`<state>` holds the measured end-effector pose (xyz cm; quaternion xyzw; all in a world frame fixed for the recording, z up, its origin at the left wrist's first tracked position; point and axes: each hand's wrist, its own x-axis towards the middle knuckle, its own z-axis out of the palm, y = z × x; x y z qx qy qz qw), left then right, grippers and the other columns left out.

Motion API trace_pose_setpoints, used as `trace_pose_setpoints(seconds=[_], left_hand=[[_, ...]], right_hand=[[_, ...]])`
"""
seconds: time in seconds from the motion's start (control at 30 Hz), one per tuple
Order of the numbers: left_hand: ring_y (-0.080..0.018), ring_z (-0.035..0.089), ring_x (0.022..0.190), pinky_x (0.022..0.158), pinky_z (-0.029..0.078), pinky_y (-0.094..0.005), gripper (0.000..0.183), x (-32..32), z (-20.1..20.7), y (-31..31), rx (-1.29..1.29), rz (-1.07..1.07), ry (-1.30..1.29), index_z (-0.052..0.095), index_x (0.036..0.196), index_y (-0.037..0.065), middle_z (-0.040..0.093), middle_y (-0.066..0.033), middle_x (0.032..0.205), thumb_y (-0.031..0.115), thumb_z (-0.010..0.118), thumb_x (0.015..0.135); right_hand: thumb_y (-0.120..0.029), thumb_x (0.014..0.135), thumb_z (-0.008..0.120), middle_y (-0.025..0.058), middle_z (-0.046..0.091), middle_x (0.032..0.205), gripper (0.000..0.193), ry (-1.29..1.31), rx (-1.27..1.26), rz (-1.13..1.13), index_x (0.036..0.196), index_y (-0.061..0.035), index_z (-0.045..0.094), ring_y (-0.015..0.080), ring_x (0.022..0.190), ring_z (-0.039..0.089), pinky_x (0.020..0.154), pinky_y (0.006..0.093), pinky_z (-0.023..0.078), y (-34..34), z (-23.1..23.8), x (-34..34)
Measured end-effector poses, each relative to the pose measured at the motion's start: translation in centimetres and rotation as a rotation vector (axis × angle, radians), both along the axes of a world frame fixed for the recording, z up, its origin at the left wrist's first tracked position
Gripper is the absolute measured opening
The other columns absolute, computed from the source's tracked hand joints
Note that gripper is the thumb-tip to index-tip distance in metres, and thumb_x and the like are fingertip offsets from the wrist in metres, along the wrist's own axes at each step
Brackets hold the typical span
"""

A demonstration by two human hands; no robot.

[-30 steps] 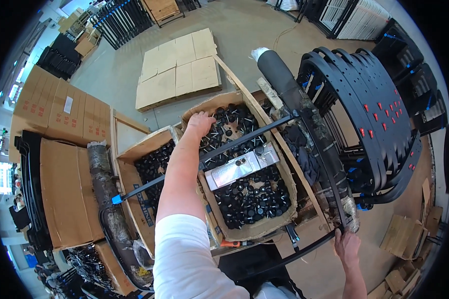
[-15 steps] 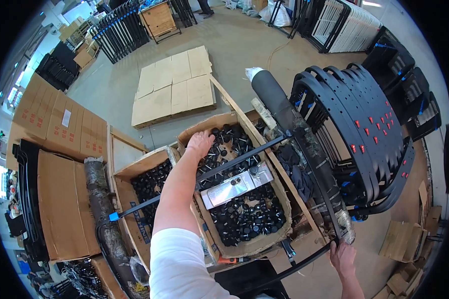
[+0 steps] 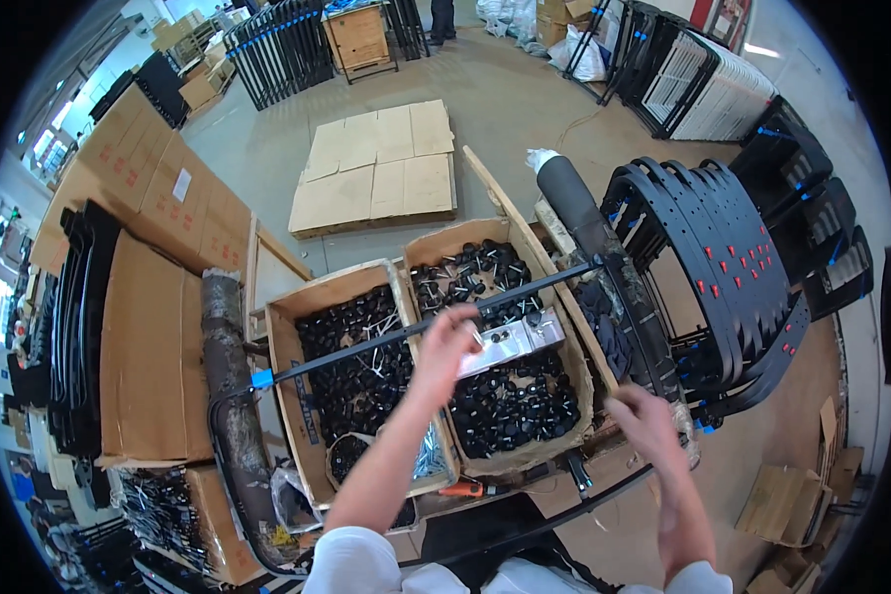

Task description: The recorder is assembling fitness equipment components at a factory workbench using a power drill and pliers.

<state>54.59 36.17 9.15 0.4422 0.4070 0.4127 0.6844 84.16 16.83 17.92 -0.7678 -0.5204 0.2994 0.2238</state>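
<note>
Over the right box: left hand [image 3: 444, 342] — fingers curled, touching the black rod [image 3: 406, 335]; whether it grips, I cannot tell.
Right hand: [image 3: 643, 421] at that box's right rim, fingers bent; what it holds is hidden.
Rod: slants across both boxes, blue tip at left.
Right box [image 3: 576, 371]: black parts, a silver packet [image 3: 510, 342].
Left box [image 3: 285, 356]: just beside.
Room: bare floor [image 3: 525, 109] beyond — chair stack [image 3: 723, 267] crowds the right.

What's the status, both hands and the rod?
Left hand closed at the rod over the boxes. Right hand at the box edge, grip unclear. Nothing blocking.
</note>
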Motion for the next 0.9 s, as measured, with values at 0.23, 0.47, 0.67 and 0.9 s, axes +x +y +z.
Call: trace_pose_setpoints(seconds=[0.23,0.47,0.67,0.9], left_hand=[[-0.0098,0.06,0.083,0.073,0.053,-0.0279,0.034,-0.4,-3.8,-15.8,0.05,0.205,0.221,0.062,0.122,0.003,0.065,-0.0032,0.099,0.015,0.078,0.094],[-0.0166,0.063,0.089,0.08,0.055,-0.0329,0.042,-7.2,-4.9,-20.6,0.091,0.092,0.224,0.061,0.123,0.001,0.064,-0.0069,0.104,0.017,0.082,0.091],[-0.0114,0.065,0.087,0.076,0.057,-0.0278,0.028,-13.8,-4.8,-22.5,-0.219,0.038,0.0,0.056,0.13,0.003,0.064,-0.0045,0.097,0.009,0.063,0.104],[-0.0116,0.062,0.076,0.071,0.055,-0.029,0.032,-20.5,-5.0,-26.2,-0.03,-0.082,0.279,0.056,0.138,0.003,0.066,-0.0037,0.094,0.02,0.053,0.11]], right_hand=[[-0.035,0.102,0.07,0.0044,0.072,0.094,0.04,0.69,-0.341,0.152,0.125,-0.0024,0.064,0.0089,0.075,0.066,0.058,0.0251,0.047,4.8,-5.9,-12.6],[-0.025,0.097,0.078,-0.0008,0.066,0.088,0.033,1.008,-0.58,0.172,0.118,-0.0035,0.064,0.0102,0.078,0.066,0.061,0.0235,0.046,1.8,-8.8,-17.1],[-0.018,0.098,0.071,0.01,0.069,0.102,0.044,0.985,-0.545,0.196,0.135,0.0025,0.059,0.0234,0.097,0.074,0.082,0.0369,0.063,0.7,-5.1,-19.9],[-0.012,0.093,0.073,0.0087,0.075,0.11,0.031,0.249,0.05,0.299,0.122,-0.0015,0.07,0.0171,0.098,0.069,0.088,0.0329,0.056,9.2,-5.0,-22.1]])
